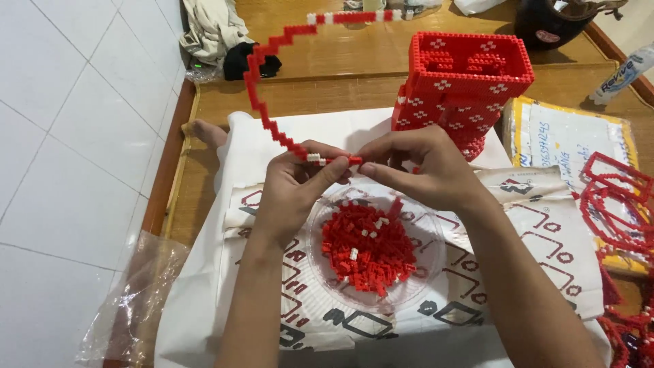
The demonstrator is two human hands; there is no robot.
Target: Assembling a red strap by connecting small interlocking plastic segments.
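White cloth [259, 146] covers our lap, over a wooden floor [354, 95]. Our left hand [289, 187] pinches the lower end of a stepped brick strip [262, 102], which arcs up and away to the right. Our right hand [426, 167] closes fingertips on that same end from the right, both equally near. Loose bricks [368, 249] fill a clear dish [426, 276] just below.

There is just one view. The camera sits on the person's head and looks down and forward over both forearms. It is close: the left hand [294, 182] and the right hand [424, 167] fill the middle. The clear dish [426, 276] lies just below them. The wooden floor [354, 54] runs to the top edge, farther off.
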